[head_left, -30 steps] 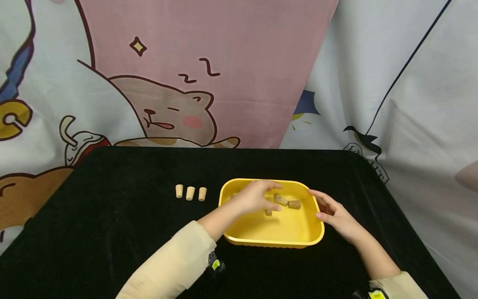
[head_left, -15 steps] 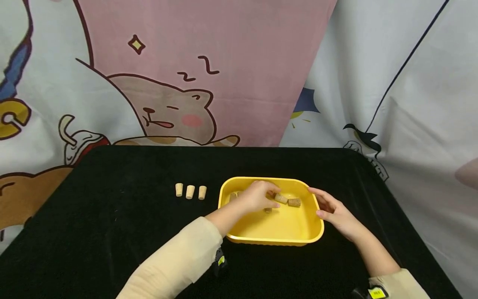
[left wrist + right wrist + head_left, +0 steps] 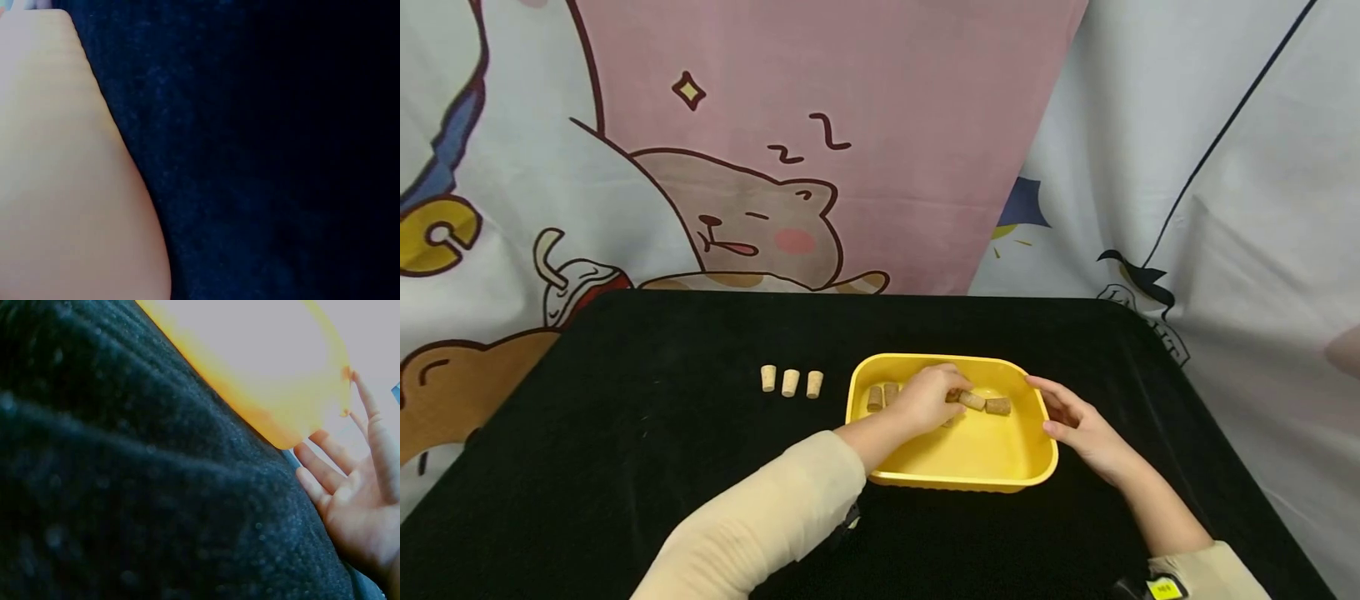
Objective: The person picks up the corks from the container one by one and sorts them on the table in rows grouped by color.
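Note:
My left hand (image 3: 928, 400) reaches into a yellow plastic basin (image 3: 955, 479), its thumb and fingers pinching a brown cork stopper (image 3: 953, 395) that is partly hidden. Just right of the fingertips lie two more corks, a paler one (image 3: 972, 401) and a darker one (image 3: 997, 406). Two others, one of them this cork (image 3: 875, 398), stand near the basin's left wall. Another is mostly covered by the left thumb. At the basin's right side, my right hand (image 3: 1086, 429) touches the rim with extended fingers and thumb; the right wrist view shows these fingers (image 3: 322, 472) along the outer wall.
Three pale corks stand in a row on the black cloth left of the basin: a left one (image 3: 768, 377), a middle one (image 3: 791, 382) and a right one (image 3: 814, 384). A printed curtain (image 3: 925, 167) hangs behind the table. The left wrist view shows mainly sleeve (image 3: 69, 175) and dark cloth.
My left hand's fingers and thumb have come together from a wider spread onto a cork in the basin. The right hand stays at the rim.

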`<action>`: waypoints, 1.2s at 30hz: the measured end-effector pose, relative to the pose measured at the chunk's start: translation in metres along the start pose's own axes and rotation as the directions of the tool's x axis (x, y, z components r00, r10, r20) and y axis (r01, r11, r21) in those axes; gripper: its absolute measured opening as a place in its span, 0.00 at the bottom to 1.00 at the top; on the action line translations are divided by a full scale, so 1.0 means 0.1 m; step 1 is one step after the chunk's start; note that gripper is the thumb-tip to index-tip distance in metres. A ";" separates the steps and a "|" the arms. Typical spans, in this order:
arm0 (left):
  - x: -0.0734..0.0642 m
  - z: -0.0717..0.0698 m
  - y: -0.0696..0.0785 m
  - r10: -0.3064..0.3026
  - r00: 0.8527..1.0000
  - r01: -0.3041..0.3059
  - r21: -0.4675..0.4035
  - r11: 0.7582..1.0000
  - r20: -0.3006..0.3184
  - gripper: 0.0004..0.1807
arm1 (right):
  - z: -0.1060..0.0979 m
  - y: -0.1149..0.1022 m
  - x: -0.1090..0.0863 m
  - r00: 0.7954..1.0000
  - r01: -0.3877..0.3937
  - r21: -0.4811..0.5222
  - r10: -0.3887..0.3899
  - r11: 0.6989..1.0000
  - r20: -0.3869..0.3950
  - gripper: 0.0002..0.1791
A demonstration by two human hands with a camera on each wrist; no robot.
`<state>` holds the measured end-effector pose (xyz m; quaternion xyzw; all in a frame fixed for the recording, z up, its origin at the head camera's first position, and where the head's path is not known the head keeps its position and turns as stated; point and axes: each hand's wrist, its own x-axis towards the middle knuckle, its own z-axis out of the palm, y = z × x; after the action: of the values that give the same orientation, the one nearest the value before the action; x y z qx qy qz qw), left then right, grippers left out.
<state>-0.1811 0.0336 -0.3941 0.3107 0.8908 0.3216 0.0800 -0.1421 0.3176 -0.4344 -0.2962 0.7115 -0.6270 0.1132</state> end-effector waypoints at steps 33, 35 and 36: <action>0.00 -0.10 0.05 0.036 0.998 -0.031 -0.096 0.995 0.050 0.11 | 0.00 0.01 0.00 1.000 0.000 0.000 0.000 1.000 0.000 0.32; 0.00 -0.12 0.05 0.032 0.999 -0.027 -0.121 0.992 0.040 0.11 | 0.00 0.00 -0.01 1.000 0.000 0.002 0.000 1.000 0.003 0.32; -0.01 -0.13 0.06 0.030 0.999 -0.025 -0.137 0.990 0.035 0.11 | 0.01 0.00 -0.01 1.000 -0.003 0.003 0.003 1.000 0.002 0.32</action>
<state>-0.1823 0.0294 -0.3802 0.3225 0.8608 0.3771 0.1131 -0.1411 0.3174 -0.4346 -0.2954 0.7111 -0.6275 0.1152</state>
